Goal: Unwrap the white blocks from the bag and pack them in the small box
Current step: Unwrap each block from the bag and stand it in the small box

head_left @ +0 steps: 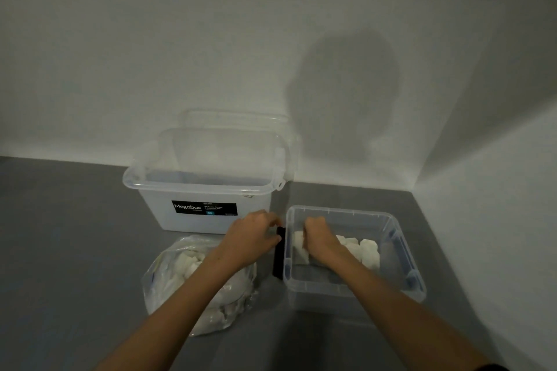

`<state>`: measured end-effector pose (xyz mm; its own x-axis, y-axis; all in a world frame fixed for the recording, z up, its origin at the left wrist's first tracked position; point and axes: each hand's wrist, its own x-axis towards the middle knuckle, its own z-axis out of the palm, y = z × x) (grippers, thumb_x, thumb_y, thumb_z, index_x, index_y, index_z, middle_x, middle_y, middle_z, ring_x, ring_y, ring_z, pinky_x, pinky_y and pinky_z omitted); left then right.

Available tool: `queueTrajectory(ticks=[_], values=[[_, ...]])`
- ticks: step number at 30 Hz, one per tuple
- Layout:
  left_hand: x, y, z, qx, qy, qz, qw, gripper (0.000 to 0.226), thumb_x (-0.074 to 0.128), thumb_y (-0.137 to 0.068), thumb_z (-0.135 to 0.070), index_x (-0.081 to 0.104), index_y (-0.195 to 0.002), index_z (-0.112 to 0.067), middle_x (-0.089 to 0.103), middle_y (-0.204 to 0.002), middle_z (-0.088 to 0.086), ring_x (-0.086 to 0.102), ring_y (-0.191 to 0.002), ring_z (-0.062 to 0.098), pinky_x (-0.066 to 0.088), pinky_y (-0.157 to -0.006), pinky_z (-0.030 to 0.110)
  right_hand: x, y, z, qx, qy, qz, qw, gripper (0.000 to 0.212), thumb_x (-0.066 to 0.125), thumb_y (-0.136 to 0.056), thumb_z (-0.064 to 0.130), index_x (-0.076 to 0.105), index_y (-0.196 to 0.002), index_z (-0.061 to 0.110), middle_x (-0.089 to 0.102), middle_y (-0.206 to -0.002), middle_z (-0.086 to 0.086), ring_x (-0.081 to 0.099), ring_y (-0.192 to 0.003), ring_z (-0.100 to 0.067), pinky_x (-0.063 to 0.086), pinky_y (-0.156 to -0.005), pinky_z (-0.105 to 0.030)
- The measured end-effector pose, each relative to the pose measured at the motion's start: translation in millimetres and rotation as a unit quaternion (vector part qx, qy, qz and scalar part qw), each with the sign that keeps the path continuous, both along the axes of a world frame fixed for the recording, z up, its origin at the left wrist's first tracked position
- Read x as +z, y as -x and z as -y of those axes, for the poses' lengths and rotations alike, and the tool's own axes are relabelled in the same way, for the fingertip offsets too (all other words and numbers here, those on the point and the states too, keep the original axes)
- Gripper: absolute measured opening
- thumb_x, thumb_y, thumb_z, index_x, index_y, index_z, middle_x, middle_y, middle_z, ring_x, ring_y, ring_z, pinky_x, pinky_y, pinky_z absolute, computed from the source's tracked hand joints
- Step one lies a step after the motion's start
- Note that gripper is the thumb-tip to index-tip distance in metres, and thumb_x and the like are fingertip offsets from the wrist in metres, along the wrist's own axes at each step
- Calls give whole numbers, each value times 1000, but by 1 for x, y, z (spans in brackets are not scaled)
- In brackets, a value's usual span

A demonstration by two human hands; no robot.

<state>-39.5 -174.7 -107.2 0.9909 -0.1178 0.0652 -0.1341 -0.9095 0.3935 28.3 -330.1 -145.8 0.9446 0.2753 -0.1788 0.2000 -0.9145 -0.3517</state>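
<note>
Counter: grey counter (pixel 75 235) in a white corner, so nothing can slide off the back
Small box: small box (pixel 355 277) sits open on the right, close to the person, easy to fill
White blocks: white blocks (pixel 366 250) line the far side of the box, side by side to save room
Right hand: right hand (pixel 321 239) is down in the box, grip closed on a block at the left wall, I think to set it in place
Left hand: left hand (pixel 254 235) is at the box's left rim by a black clip (pixel 278 253), likely to hold the box steady; whether its grip is closed I cannot tell
Bag: bag (pixel 196 283) lies just left of the box with more wrapped blocks, so each trip is short
Big tub: big tub (pixel 202 193) stands open behind the bag, out of the way
</note>
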Motion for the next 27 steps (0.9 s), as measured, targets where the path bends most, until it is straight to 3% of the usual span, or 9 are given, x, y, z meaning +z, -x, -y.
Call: queueTrajectory(ticks=[9,13,16,19,24,27], values=[[4,16,-25,18,36,4,999,28,58,-91,-31,59,-118,-24,60,-119,-5,58,-101,10,50,-87,29,16,4,-2,18,74,19,997,25,46,-95,-2,56,-117,-1,58,-122,-19,59,-110,-32,47,-89,-34],[8,22,-48,37,74,7,997,24,62,-89,-33,61,-113,-28,63,-113,-10,60,-93,5,53,-85,33,45,1,5,18,121,22,992,22,49,-92,3,59,-112,2,61,-114,-16,62,-102,-31,49,-81,-36],[14,29,-68,58,90,15,994,21,64,-87,-31,64,-107,-27,66,-103,-13,62,-87,4,54,-84,35,82,2,2,9,145,52,988,5,53,-91,9,58,-92,7,61,-99,-10,61,-86,-28,45,-68,-32],[19,38,-89,74,100,32,992,18,65,-88,-28,66,-105,-23,67,-100,-11,62,-83,3,55,-82,32,116,11,-12,5,80,104,991,17,57,-91,20,55,-76,10,58,-83,-6,59,-74,-25,44,-64,-31],[9,50,-126,119,122,46,984,14,65,-88,-22,67,-101,-21,68,-96,-7,59,-74,-6,48,-73,21,135,50,-59,93,-47,89,991,20,61,-91,29,71,-89,12,69,-86,-2,63,-76,-17,51,-70,-30],[-5,57,-142,152,121,18,981,19,66,-87,-22,66,-106,-19,67,-104,-3,60,-78,5,45,-76,21,110,68,-93,154,-70,49,984,16,61,-91,23,72,-92,12,70,-92,-3,66,-82,-17,54,-75,-33]])
